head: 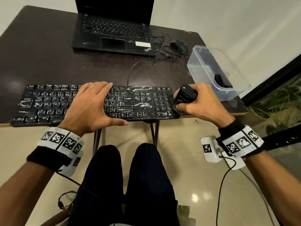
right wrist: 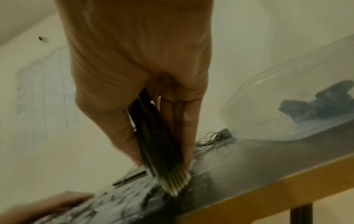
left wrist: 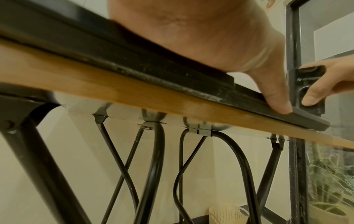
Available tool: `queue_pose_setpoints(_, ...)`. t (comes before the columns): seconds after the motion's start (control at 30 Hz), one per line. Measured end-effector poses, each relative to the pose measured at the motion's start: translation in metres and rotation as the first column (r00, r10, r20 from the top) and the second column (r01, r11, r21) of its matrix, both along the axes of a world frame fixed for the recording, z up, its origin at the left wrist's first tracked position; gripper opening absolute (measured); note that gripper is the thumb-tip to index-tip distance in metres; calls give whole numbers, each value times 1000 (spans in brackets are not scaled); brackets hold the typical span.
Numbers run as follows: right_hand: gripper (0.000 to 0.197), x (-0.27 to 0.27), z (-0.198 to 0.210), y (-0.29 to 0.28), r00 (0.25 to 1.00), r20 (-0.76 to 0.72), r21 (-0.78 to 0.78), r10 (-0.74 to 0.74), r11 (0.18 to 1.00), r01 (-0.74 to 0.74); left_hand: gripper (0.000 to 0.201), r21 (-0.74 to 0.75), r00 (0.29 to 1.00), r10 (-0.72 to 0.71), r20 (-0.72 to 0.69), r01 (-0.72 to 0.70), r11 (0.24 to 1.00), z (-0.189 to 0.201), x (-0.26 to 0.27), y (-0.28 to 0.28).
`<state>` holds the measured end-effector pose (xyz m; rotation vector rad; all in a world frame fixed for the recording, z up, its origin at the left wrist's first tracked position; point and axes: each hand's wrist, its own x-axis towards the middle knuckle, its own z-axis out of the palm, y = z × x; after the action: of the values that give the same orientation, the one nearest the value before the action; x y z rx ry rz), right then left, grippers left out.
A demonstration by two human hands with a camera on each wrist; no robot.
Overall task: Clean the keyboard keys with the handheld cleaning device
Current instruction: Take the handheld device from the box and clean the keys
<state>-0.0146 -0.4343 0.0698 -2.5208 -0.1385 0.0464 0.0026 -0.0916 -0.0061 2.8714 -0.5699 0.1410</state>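
A black keyboard (head: pixel 140 103) with white smears on its keys lies along the table's front edge. My left hand (head: pixel 91 103) lies flat on its middle keys, fingers straight, thumb (left wrist: pixel 275 97) over the keyboard's front rim (left wrist: pixel 191 78). My right hand (head: pixel 198 101) grips a black handheld cleaning device (head: pixel 185 97) at the keyboard's right end. In the right wrist view the device (right wrist: pixel 153 144) points down and its pale bristle head (right wrist: pixel 176 180) touches the keys (right wrist: pixel 122 201). The left wrist view shows the device (left wrist: pixel 306 87) held by fingers beyond my left thumb.
A shut-off black laptop (head: pixel 112 30) stands at the back, a mouse (head: pixel 178 45) and tangled cables to its right. A clear plastic box (head: pixel 218 70) holding dark items sits at the table's right edge (head: pixel 234 111). My legs are under the table.
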Motion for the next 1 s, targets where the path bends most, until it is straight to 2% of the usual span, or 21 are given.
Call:
queue_pose_setpoints(0.07,25,-4,-1,3,998,-44,6,53,999,-53,145,6,1000,3,-5,-3,1000,0,0,1)
queue_pose_setpoints(0.2,17,-6,-5,9,996,88,-25,24,999,-21,144,-1,1000,2,-1,-2,1000,-1,-1,0)
queue_pose_setpoints(0.3,22,-10,-6,14,995,20,-18,101,995,-101,144,-2,1000,4,0,-4,1000,0,-1,0)
queue_pose_setpoints(0.47,18,-15,-9,14,995,97,-53,13,999,-8,143,-13,1000,3,-1,-3,1000,0,-1,0)
queue_pose_setpoints(0.57,23,-25,-12,22,995,75,-43,58,998,-55,143,-21,1000,6,-2,-6,1000,1,-2,0)
queue_pose_setpoints(0.67,18,-24,-12,19,985,172,-19,-26,999,30,142,-26,1000,8,4,-8,1000,0,-2,0)
queue_pose_setpoints(0.8,25,-29,-16,33,994,101,16,51,998,-53,144,-26,1000,7,7,-7,1000,0,-2,0)
queue_pose_setpoints(0.93,21,-25,-19,37,983,181,19,-42,999,39,146,-29,1000,6,6,-6,1000,-3,-1,0)
queue_pose_setpoints(1.0,23,-30,-20,43,988,155,34,5,999,-11,146,-28,1000,5,9,-4,1000,-4,-2,2)
